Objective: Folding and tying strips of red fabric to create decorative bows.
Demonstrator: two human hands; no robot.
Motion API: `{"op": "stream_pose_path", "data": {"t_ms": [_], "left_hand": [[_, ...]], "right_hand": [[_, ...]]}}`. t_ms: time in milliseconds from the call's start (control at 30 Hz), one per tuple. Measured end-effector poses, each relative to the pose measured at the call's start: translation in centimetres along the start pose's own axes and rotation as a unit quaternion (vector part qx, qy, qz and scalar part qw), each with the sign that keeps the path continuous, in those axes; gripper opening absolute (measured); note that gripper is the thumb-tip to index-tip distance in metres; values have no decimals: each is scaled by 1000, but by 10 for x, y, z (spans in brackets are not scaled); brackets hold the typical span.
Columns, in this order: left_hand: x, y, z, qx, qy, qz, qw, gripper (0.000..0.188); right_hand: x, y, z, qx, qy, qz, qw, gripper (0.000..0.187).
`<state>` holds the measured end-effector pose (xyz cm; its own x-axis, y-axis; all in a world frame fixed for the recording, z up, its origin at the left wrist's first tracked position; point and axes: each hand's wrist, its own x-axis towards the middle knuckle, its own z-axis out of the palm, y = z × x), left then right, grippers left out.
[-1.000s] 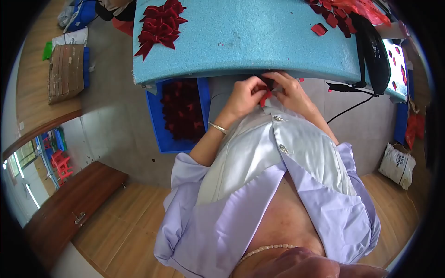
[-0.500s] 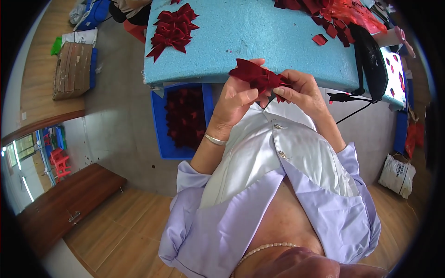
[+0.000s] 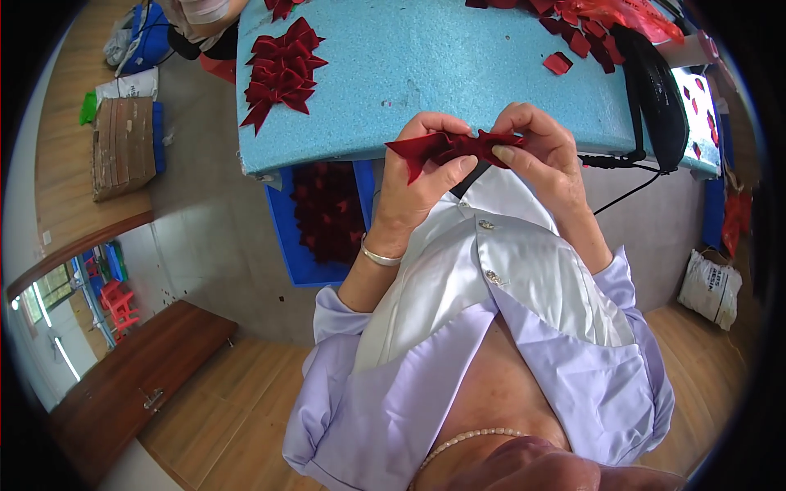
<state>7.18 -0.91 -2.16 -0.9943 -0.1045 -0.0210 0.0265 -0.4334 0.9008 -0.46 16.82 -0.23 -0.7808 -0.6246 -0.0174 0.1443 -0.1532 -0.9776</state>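
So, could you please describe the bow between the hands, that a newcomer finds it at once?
Find the large light-blue table at the top, then the middle of its near edge. There, a dark red bow is held between the left grip and the right grip. It alone is held; similar bows lie clustered on the table's left side.

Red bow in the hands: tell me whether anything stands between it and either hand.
Nothing visible does: the left hand and the right hand both grip the red bow directly. The blue table shows behind the bow, not between it and either hand.
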Motion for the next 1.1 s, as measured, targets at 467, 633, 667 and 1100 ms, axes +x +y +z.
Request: {"op": "stream_pose_path", "data": {"t_ms": [467, 633, 667, 1100], "left_hand": [[11, 0, 5, 28, -8, 38, 999, 38], [13, -3, 2, 11, -8, 32, 999, 37], [14, -3, 0, -14, -4, 9, 1000, 34], [14, 6, 6, -165, -17, -89, 982, 25]], "right_hand": [[3, -4, -7, -108, 21, -47, 993, 14], [8, -8, 3, -86, 68, -71, 991, 16], [8, -11, 2, -86, 68, -71, 991, 16], [2, 3, -10, -12, 65, -38, 997, 10]]}}
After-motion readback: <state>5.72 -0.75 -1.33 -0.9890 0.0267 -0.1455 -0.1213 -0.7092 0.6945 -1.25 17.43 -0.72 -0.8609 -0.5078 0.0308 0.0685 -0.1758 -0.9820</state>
